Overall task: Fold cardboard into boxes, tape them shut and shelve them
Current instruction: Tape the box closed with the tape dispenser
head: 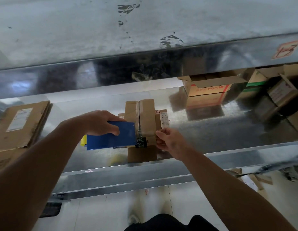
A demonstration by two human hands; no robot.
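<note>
Both forearms bare to the frame edge, no sleeves in view. Left hand (pixel 101 122) and right hand (pixel 170 140) bare: no gloves, rings, watch or wristband visible. Nails short where they show. Dark, black-looking garment (pixel 171 222) at the bottom edge, two rounded folds. Light-coloured shoe (pixel 134 218) beside it, blurred; details unreadable.

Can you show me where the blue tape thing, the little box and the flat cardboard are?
blue tape dispenser (pixel 111 139), head view, flat blue side
small box (pixel 141 114), head view, taped top
flat cardboard (pixel 20 124), head view, upper face
</note>
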